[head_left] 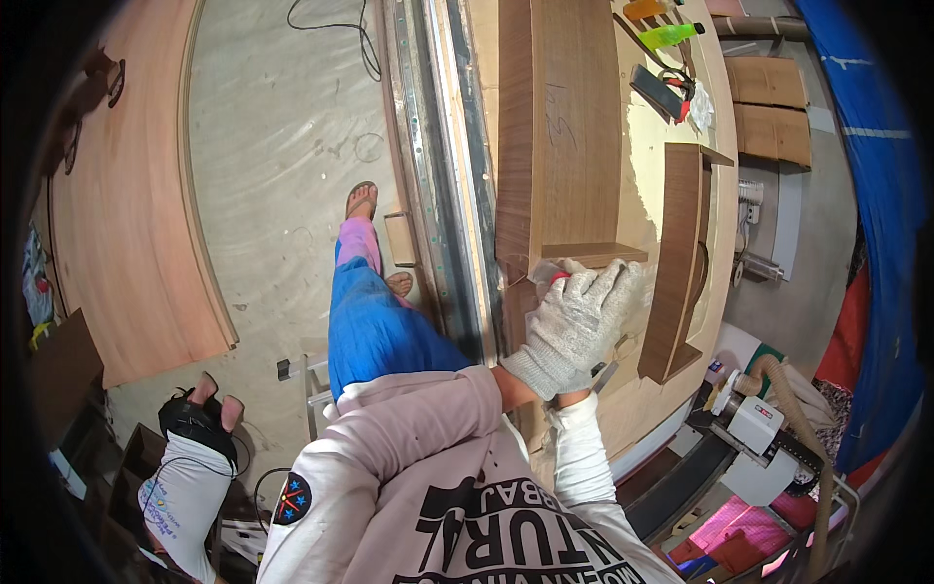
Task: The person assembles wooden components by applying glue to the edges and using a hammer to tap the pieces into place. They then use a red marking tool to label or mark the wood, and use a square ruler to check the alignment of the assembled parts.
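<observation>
The grey floor (282,165) is brightly lit, and a blue tarp (883,214) lines the right side.

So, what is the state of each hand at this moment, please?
Left hand: gloved, fingers bent beside a red item; grip cannot be told.
Right hand: seems hidden beneath the left, only its wrist showing; cannot be told.

I could reach along the bare surface (645,180) between brown box (579,117) and slotted panel (678,253); the box's end board (589,254) blocks me straight ahead.
</observation>
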Tool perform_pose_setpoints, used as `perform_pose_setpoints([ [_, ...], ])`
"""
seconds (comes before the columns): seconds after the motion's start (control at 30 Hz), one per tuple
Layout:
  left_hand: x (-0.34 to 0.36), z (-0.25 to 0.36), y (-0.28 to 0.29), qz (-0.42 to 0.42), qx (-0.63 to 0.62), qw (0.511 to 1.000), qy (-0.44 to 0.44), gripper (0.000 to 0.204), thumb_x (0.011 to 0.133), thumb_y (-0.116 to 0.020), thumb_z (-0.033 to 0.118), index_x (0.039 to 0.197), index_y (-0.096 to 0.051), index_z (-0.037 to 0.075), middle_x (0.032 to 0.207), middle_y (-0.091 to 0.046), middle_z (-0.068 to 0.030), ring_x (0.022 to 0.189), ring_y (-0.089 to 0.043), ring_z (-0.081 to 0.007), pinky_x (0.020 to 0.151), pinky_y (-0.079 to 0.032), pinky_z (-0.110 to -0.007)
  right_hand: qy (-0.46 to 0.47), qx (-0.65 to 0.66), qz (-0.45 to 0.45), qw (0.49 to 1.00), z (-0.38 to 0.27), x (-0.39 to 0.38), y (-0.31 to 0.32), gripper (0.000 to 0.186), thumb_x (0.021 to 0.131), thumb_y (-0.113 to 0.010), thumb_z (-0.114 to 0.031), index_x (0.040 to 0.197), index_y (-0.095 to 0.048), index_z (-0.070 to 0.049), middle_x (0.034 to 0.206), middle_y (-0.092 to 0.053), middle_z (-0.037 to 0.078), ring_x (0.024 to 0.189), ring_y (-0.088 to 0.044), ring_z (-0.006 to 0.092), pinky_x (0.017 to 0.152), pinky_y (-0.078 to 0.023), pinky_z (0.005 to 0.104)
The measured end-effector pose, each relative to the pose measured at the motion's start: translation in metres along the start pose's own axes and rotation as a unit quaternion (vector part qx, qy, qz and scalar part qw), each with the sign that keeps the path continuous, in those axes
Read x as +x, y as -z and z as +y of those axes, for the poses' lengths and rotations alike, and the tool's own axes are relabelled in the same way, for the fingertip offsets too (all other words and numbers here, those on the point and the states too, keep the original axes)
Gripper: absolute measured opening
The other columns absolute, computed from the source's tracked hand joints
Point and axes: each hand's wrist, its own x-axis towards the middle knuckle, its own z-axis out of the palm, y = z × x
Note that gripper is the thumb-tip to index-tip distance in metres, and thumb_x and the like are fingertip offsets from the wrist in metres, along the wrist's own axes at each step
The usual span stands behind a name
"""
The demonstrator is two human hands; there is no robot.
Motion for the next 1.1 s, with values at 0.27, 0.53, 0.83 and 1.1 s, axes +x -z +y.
perform_pose_setpoints([
  [0.27,0.012,-0.006,0.008,-0.097,0.120,0.987,-0.036,0.051,0.086,-0.062,0.023,0.136,-0.058,0.012,0.123,-0.062,-0.0073,0.118,-0.056,-0.0319,0.096,-0.049,-0.043,0.004,-0.029,-0.006,1.000,-0.005,0.015,-0.001,0.041,0.100,-0.056,-0.032,0.132,-0.060,-0.007,0.111,-0.064,0.017,0.124,-0.056,0.0311,0.108,-0.043,0.0438],
  [0.53,0.008,-0.019,0.012,-0.056,0.008,0.997,-0.057,0.045,0.086,-0.064,0.023,0.129,-0.063,0.013,0.117,-0.065,-0.0051,0.114,-0.059,-0.0256,0.094,-0.050,-0.040,0.002,0.068,0.025,0.997,0.002,0.021,-0.025,0.035,0.099,-0.059,-0.026,0.127,-0.062,-0.006,0.109,-0.065,0.016,0.116,-0.060,0.0311,0.102,-0.046,0.0422],
  [0.83,0.008,-0.025,0.009,-0.132,0.005,0.986,-0.102,0.049,0.077,-0.068,0.021,0.124,-0.066,0.009,0.120,-0.065,-0.0067,0.106,-0.059,-0.0231,0.089,-0.050,-0.039,-0.009,0.208,0.057,0.976,0.004,0.012,-0.062,0.031,0.097,-0.062,-0.020,0.123,-0.063,-0.004,0.108,-0.066,0.015,0.109,-0.063,0.0308,0.096,-0.050,0.0409],
  [1.1,0.011,-0.023,0.002,-0.091,-0.013,0.991,-0.102,0.050,0.076,-0.071,0.018,0.126,-0.065,0.012,0.122,-0.065,-0.0053,0.099,-0.058,-0.0253,0.083,-0.052,-0.040,-0.053,0.460,0.083,0.883,0.001,-0.031,-0.125,0.027,0.096,-0.064,-0.015,0.120,-0.064,-0.002,0.107,-0.067,0.014,0.103,-0.066,0.0305,0.091,-0.052,0.0396],
])
